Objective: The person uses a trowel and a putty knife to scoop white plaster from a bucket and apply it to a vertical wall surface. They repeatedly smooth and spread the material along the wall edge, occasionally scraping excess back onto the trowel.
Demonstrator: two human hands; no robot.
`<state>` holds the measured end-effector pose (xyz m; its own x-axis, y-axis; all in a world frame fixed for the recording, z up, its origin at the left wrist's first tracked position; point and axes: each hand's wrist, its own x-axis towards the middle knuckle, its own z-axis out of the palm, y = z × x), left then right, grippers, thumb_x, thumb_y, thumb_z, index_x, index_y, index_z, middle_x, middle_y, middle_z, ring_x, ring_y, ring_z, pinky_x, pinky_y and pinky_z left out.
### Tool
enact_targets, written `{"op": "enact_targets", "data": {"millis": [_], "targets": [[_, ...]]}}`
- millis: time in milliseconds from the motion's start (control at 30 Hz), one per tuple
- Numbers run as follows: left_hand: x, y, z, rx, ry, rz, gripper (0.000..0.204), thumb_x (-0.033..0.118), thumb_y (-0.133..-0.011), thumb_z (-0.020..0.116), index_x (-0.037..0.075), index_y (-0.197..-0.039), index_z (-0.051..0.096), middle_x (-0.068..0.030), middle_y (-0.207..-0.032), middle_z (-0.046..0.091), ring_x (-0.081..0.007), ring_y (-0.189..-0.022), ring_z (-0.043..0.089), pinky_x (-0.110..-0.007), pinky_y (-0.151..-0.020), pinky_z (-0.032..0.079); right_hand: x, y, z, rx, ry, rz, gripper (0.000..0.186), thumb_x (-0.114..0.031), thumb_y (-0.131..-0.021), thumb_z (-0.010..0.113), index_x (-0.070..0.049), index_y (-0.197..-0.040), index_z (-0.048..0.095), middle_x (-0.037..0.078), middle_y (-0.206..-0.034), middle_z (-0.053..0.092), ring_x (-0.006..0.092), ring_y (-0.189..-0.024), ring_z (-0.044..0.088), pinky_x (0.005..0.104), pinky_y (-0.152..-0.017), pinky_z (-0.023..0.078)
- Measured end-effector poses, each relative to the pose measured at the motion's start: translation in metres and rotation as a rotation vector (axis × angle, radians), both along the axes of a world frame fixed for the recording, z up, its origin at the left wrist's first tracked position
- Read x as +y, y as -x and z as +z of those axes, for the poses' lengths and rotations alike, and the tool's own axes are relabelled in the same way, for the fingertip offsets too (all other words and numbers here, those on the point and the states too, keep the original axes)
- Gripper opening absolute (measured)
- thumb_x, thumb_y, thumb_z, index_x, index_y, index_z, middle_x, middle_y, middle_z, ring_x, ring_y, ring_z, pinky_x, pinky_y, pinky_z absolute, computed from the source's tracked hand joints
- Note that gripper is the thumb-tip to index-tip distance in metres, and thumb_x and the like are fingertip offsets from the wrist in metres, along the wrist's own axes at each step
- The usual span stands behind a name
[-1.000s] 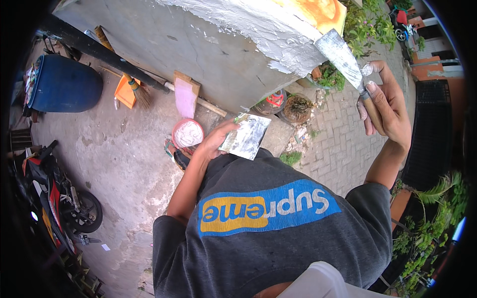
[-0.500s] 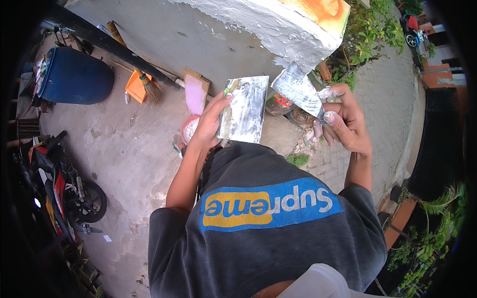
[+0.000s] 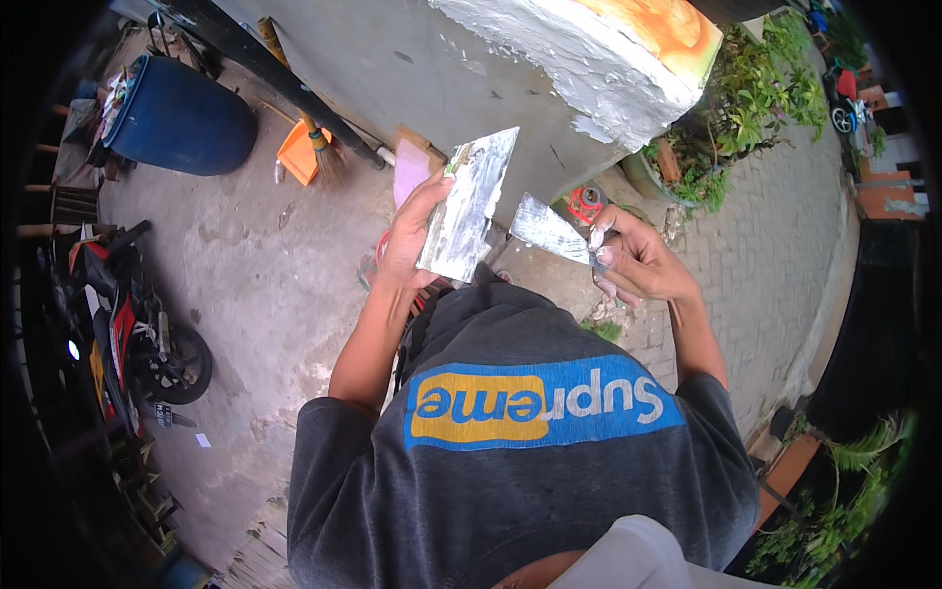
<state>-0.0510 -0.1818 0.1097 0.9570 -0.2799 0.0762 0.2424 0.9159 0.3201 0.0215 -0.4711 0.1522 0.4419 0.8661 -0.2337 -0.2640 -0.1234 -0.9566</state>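
My left hand (image 3: pixel 408 238) grips a flat rectangular plate (image 3: pixel 475 204) by its left edge. White and grey smears cover the plate's face, and it leans to the right at the top. In my right hand (image 3: pixel 648 263) is a putty knife (image 3: pixel 549 230), its handle end pinched between thumb and fingers. The wide blade, streaked with white putty, points left toward the plate, with a small gap between them. White putty stains the right fingertips. Beyond both tools stands a grey wall (image 3: pixel 432 74) with rough white putty (image 3: pixel 579 74) along its upper edge and corner.
Behind the left hand a pink panel (image 3: pixel 410 175) leans on the wall. Farther left are an orange dustpan (image 3: pixel 296 153), a broom (image 3: pixel 320 145), a blue barrel (image 3: pixel 182 116) and a motorcycle (image 3: pixel 132 324). Potted plants (image 3: pixel 756 108) and paving (image 3: pixel 751 255) lie right of the wall corner.
My right hand has come down and left with the putty knife, away from the wall corner and nearer the plate. The plate in my left hand has turned and tilts more to the right.
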Motion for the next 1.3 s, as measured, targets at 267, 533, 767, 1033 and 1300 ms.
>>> {"op": "enact_targets", "data": {"millis": [267, 533, 767, 1033, 1300], "targets": [[0.024, -0.009, 0.024, 0.153, -0.874, 0.116, 0.050, 0.019, -0.092, 0.053, -0.005, -0.133, 0.041, -0.0119, -0.115, 0.061, -0.0137, -0.101, 0.060, -0.025, -0.085, 0.048, -0.027, 0.005, 0.025, -0.197, 0.082, -0.156, 0.036, -0.006, -0.091, 0.057, -0.004, -0.120, 0.037, 0.007, -0.079, 0.060, 0.0084, -0.065, 0.057, 0.0211, -0.053, 0.043], [0.045, -0.012, 0.032, 0.321, -1.249, -0.092, 0.060, 0.025, -0.086, 0.061, -0.006, -0.134, 0.041, -0.0139, -0.121, 0.057, -0.0164, -0.104, 0.059, -0.026, -0.087, 0.047, -0.001, 0.005, 0.020, -0.284, 0.198, -0.224, 0.025, -0.005, -0.088, 0.061, -0.001, -0.108, 0.048, 0.007, -0.087, 0.062, 0.0058, -0.060, 0.054, 0.0209, -0.049, 0.041], [0.058, -0.008, -0.001, 0.380, -1.105, -0.277, 0.052, 0.028, -0.084, 0.063, -0.004, -0.123, 0.051, -0.0117, -0.117, 0.057, -0.0132, -0.104, 0.057, -0.027, -0.082, 0.048, 0.013, 0.006, -0.007, -0.095, 0.170, -0.102, 0.019, -0.012, -0.093, 0.057, -0.003, -0.108, 0.049, 0.006, -0.076, 0.062, 0.0053, -0.044, 0.045, 0.0208, -0.039, 0.032], [0.051, -0.015, -0.020, 0.487, -1.038, -0.329, 0.030, 0.021, -0.088, 0.059, 0.000, -0.109, 0.055, -0.0084, -0.095, 0.063, -0.0131, -0.079, 0.065, -0.028, -0.064, 0.056, 0.040, 0.021, -0.013, 0.093, 0.102, 0.040, 0.019, -0.014, -0.095, 0.055, -0.003, -0.109, 0.049, 0.006, -0.071, 0.061, 0.0056, -0.042, 0.044, 0.0216, -0.037, 0.031], [0.039, 0.000, -0.036, 0.536, -0.768, -0.323, 0.028, 0.012, -0.092, 0.050, -0.007, -0.112, 0.050, -0.0139, -0.097, 0.065, -0.0170, -0.076, 0.068, -0.029, -0.062, 0.058, 0.007, 0.021, 0.058, -0.784, -0.084, -0.495, 0.041, 0.003, -0.081, 0.061, 0.003, -0.122, 0.053, 0.012, -0.091, 0.064, 0.0134, -0.076, 0.061, 0.0246, -0.067, 0.048]]}}
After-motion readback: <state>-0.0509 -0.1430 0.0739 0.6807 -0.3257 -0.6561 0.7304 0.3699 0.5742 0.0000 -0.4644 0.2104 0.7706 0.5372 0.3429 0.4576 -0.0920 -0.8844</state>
